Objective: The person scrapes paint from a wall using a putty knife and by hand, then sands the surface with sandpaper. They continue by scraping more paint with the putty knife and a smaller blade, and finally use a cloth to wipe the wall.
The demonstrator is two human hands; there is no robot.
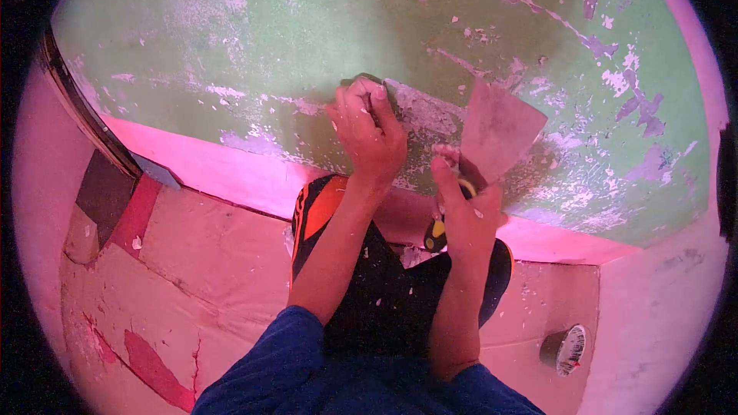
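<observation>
My right hand (470,211) is closed around the black and yellow handle of a paint scraper (503,127). Its wide, dusty blade points up and stands in front of the green wall (292,46), whose paint is flaking in many patches. To its left, my left hand (373,134) is raised close to the wall with curled fingers. Thumb and fingers come together there, and what they hold, if anything, I cannot make out. Just right of that hand lies a bare, pale patch (427,111) where the paint is gone.
A covering (207,261) with tears spreads over the floor. A small cylindrical container (565,350) lies at the lower right, by a pale side wall (653,315). A dark wooden frame (84,107) stands at the left. Paint chips dot my black trousers (377,292).
</observation>
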